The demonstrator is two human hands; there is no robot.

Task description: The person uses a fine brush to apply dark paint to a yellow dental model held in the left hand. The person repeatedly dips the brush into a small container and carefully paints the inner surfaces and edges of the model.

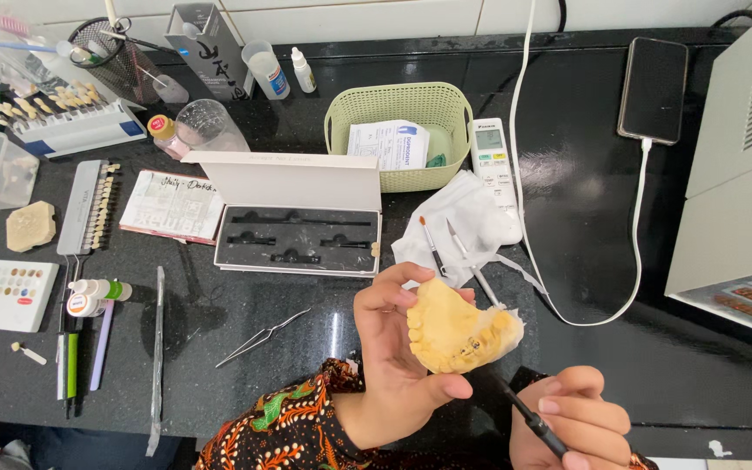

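Note:
My left hand [393, 348] holds up a yellow plaster dental cast [454, 331] with a row of moulded teeth, gripped between thumb and fingers above the black counter. My right hand [572, 418], at the bottom edge, is closed around a thin black-handled tool [528, 418] whose tip points up toward the underside of the cast. A patterned orange and green sleeve [280, 431] covers my left forearm.
An open white case [293, 213] with a black insert lies behind the cast. Tweezers [263, 338], a white cloth [459, 226] with two brushes, a green basket [398, 130], a remote, a charging phone [653, 89], tooth shade guides [89, 207] and a beige machine [741, 174] surround it.

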